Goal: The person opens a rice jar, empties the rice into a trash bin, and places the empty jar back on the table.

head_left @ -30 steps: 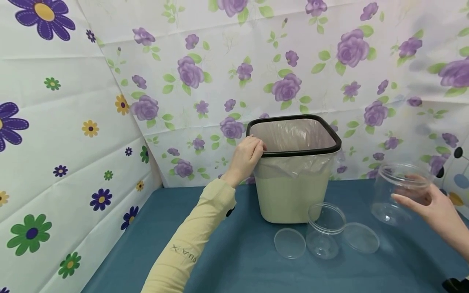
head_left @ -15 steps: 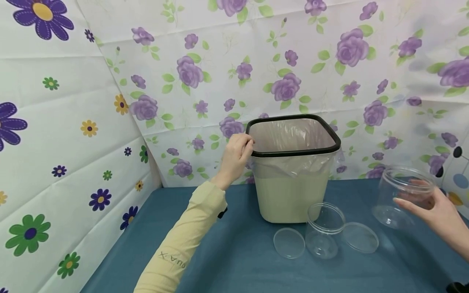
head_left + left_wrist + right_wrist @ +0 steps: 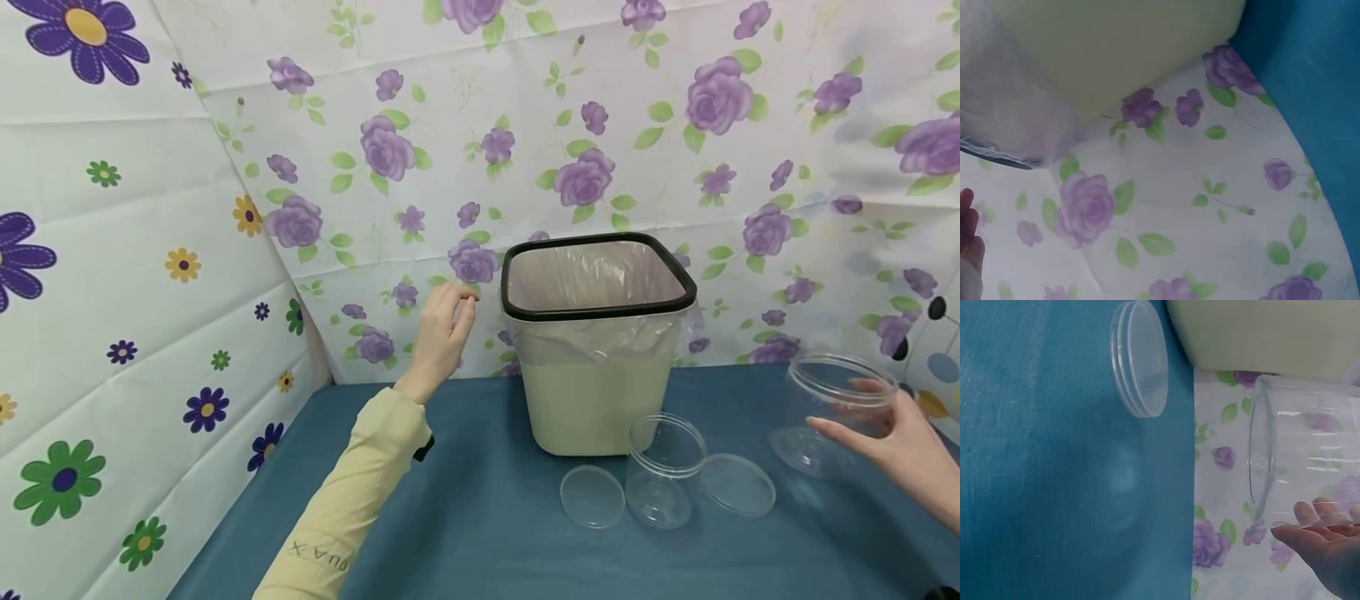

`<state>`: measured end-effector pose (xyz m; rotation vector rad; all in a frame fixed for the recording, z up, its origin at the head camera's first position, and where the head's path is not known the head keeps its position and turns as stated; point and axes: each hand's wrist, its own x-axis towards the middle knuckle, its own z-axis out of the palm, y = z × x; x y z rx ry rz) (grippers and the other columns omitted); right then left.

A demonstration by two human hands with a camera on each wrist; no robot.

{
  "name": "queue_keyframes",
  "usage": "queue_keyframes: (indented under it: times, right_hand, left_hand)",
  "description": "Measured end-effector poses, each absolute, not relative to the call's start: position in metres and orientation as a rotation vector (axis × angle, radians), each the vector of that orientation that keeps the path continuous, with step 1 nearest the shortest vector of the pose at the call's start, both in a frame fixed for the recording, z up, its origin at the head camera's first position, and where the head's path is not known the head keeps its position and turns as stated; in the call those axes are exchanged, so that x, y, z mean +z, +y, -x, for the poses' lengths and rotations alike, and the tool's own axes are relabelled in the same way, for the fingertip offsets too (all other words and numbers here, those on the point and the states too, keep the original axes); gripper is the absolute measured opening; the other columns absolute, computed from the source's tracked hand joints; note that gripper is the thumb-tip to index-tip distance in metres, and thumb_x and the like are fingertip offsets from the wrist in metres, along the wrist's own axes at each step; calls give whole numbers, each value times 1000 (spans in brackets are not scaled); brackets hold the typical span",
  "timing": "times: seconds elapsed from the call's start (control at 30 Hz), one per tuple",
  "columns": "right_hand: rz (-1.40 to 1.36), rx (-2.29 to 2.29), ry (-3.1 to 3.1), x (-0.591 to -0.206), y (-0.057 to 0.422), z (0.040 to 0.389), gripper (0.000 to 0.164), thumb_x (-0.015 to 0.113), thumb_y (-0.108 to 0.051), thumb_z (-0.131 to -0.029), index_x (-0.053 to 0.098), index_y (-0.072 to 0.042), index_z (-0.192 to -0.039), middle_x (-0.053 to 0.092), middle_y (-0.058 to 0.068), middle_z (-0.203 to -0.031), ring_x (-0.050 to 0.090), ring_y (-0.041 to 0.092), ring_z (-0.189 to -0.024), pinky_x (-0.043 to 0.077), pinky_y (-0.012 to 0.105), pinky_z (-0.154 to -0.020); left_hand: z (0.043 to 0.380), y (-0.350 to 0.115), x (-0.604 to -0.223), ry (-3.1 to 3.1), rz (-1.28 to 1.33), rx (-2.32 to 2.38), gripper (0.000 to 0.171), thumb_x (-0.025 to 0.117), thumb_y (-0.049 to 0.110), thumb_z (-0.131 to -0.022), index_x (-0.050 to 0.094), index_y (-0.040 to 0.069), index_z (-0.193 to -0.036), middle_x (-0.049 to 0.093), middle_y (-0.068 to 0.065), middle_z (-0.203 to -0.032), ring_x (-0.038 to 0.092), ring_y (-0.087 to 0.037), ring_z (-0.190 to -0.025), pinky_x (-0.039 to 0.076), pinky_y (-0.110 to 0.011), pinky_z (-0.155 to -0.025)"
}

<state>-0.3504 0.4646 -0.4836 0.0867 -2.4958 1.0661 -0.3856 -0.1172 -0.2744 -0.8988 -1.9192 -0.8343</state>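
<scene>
My left hand [image 3: 442, 333] hangs in the air left of the trash bin [image 3: 600, 392], apart from its rim, fingers loosely bent and holding nothing. Only a few of its fingers [image 3: 970, 228] enter the left wrist view. On the right, my right hand [image 3: 896, 437] grips a large clear plastic jar [image 3: 810, 417] by its side, thumb in front, and keeps it above the table. No lid is on that jar. A smaller clear jar [image 3: 660, 500], also uncovered, stands before the bin, between a small clear lid [image 3: 592, 497] and a larger clear lid [image 3: 742, 486].
The bin is pale green with a black rim [image 3: 600, 314] and a translucent liner bag [image 3: 637, 337] folded over it. A blue cloth [image 3: 480, 533] covers the table. Flowered sheets [image 3: 420, 83] hang behind and at the left [image 3: 135, 292].
My left hand has let go of the bin's rim and moved left, away from it. My right hand has shifted slightly right and down with the large jar.
</scene>
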Motion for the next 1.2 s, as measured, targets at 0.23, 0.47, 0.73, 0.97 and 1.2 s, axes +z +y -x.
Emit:
queue_keyframes:
  times: [0.23,0.47,0.73,0.97,1.2]
  right_hand:
    - [-124,1094,-2534,-493,472,351,48,65,-39,-82,65,7,-92,7,22,-145,12,51,-122,14,69,-81]
    - [-47,1070,-2559,-495,465,347,71,65,-43,-80,45,13,-119,7,30,-141,18,55,-116,18,69,-77]
    - [-59,1044,-2627,-443,419,306,95,70,-30,-79,10,22,-131,28,42,-115,49,51,-83,41,54,-57]
    - [-25,1060,-2626,-433,401,295,94,71,-28,-79,12,26,-127,29,44,-111,47,54,-83,42,54,-57]
    - [49,1074,-2626,-441,402,295,95,71,-31,-79,11,26,-127,28,44,-110,40,59,-88,41,55,-58]
  left_hand:
    - [384,-129,-292,-2064,837,-810,17,44,13,-94,55,-1,-96,54,-11,-95,46,-24,-85,37,-35,-73]
    - [383,-136,-302,-2226,737,-806,17,46,13,-94,53,-2,-98,52,-15,-97,45,-26,-89,36,-38,-77]
    - [379,-147,-320,-2504,547,-778,29,44,23,-96,49,-3,-109,48,-14,-104,42,-27,-95,38,-38,-76]
    - [378,-152,-330,-2581,490,-767,31,43,25,-96,49,-2,-110,48,-16,-108,42,-29,-97,38,-40,-73]
    - [379,-153,-336,-2613,459,-744,33,45,26,-96,49,-4,-111,47,-14,-106,42,-30,-98,37,-40,-74]
